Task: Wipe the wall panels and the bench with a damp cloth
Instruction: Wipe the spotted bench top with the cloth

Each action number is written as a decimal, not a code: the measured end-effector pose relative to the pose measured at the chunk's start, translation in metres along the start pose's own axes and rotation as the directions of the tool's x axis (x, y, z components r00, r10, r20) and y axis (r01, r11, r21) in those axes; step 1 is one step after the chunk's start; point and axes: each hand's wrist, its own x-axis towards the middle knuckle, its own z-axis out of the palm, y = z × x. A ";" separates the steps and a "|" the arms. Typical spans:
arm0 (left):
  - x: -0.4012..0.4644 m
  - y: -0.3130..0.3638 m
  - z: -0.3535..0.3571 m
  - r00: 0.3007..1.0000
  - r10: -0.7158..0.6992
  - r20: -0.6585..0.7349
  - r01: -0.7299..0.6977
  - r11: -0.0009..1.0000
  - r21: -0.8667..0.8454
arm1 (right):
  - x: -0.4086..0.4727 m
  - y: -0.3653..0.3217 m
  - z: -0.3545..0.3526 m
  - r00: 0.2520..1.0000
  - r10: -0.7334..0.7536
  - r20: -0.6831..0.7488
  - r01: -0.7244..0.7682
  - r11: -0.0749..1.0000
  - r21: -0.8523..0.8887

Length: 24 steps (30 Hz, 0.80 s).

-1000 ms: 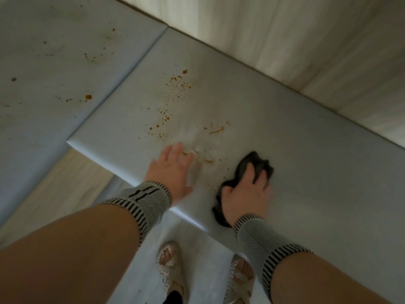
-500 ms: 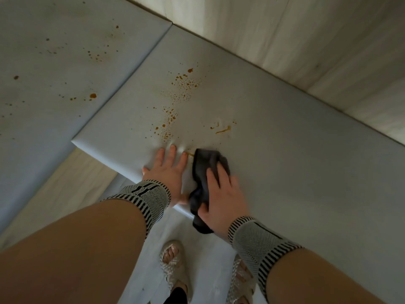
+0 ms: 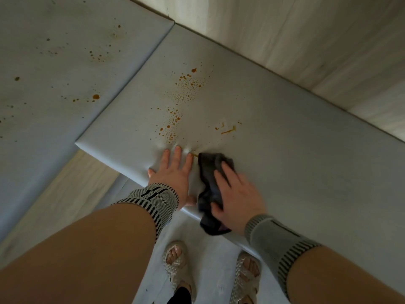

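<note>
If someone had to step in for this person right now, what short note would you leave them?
Left hand: flat, fingers straight, pressing the bench near its front edge.
Right hand: presses the dark cloth flat on the bench, part of it hanging over the edge.
Done: the strip by the front edge looks free of spots.
Left: orange-brown splatter farther back, a streak ahead of the cloth, and spots on the adjoining cushion at left. Wall panels: cannot tell if wiped.
</note>
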 end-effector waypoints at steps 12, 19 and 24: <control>-0.004 0.002 -0.003 1.000 0.010 0.003 -0.010 1.000 -0.017 | -0.002 -0.020 0.016 0.988 -0.045 -0.149 0.059 0.994 0.090; -0.001 -0.001 0.000 1.000 0.021 0.002 -0.021 1.000 -0.017 | 0.016 0.039 -0.012 0.782 0.617 -0.086 -0.591 0.778 0.212; 0.001 0.001 0.000 1.000 0.025 -0.010 -0.025 0.999 -0.032 | -0.006 -0.020 0.014 0.984 0.130 -0.123 -0.116 0.986 0.118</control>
